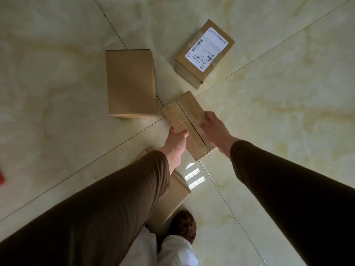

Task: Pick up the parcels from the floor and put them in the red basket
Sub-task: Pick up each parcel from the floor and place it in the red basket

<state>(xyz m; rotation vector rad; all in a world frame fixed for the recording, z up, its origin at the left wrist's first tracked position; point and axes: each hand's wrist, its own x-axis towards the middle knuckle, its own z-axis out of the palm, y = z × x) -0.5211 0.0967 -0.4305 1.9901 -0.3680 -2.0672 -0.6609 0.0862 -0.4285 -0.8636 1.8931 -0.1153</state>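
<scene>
Glossy cream marble-look floor tiles (278,116) veined in pale yellow, crossed by thin dark grout lines meeting just beneath the held box, with a window's bright reflection (194,175) on the sheen near the feet. Dim, soft light across the room; no walls or furniture in view. Long taped cardboard parcel (187,123) gripped at both long sides: left hand (175,144) closed round its left edge with thumb on top, right hand (215,129) closed round its right edge with fingers curled over. Whether lifted off the tiles or touching them, cannot tell. Plain brown parcel (131,83) flat on the floor just left of the held one, close but apart. Parcel with a white shipping label (204,52) farther off to the upper right, lying at an angle. Another cardboard parcel (172,196) on the floor nearer the body, mostly hidden under the left brown sleeve (107,206). Dark patterned slipper (184,225) and pale trouser leg (172,252) at the bottom. Small scrap of red (1,177) at the left edge, too little visible to identify.
</scene>
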